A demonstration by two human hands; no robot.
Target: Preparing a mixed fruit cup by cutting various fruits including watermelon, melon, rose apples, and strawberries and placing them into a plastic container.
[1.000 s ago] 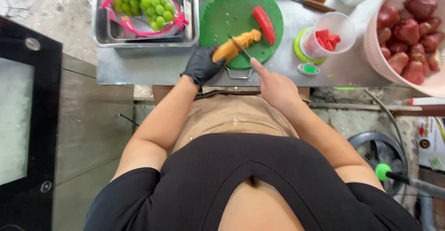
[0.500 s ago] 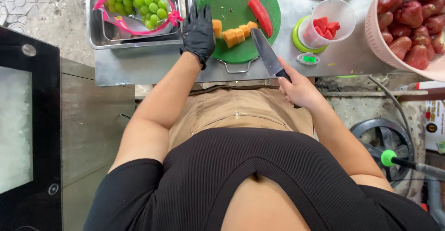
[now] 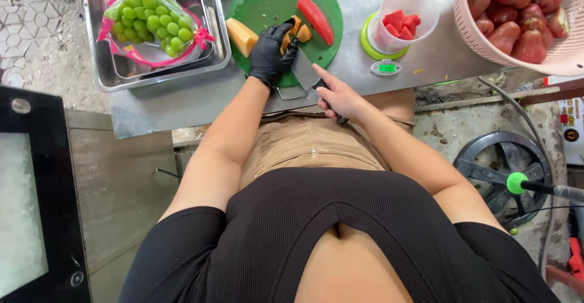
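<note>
A gloved left hand (image 3: 269, 56) closes its grip over a cluster of orange fruit chunks (image 3: 296, 30) on a round green cutting board (image 3: 267, 5), while the bare right hand (image 3: 338, 98) is clamped on the handle of a broad knife (image 3: 303, 69) whose blade lies flat against the gloved fingers at the board's near edge. With steel and fingertips touching, a small slip of either hand could nick the glove, and the chunks look wet enough to squirt loose from the pinch. A larger orange wedge (image 3: 242, 36) sits at the board's left rim, just beside a steel tray (image 3: 159, 75) holding a bag of green grapes (image 3: 152, 23); a nudge could tip it off the board. A long red slice (image 3: 315, 19) lies on the board's right side. Further right on the steel tabletop (image 3: 182, 102), a clear cup of red cubes (image 3: 403, 20) stands on a small green scale (image 3: 380, 59), near enough that a swinging elbow might knock it. A pink basket of red fruit (image 3: 517, 23) fills the corner.
</note>
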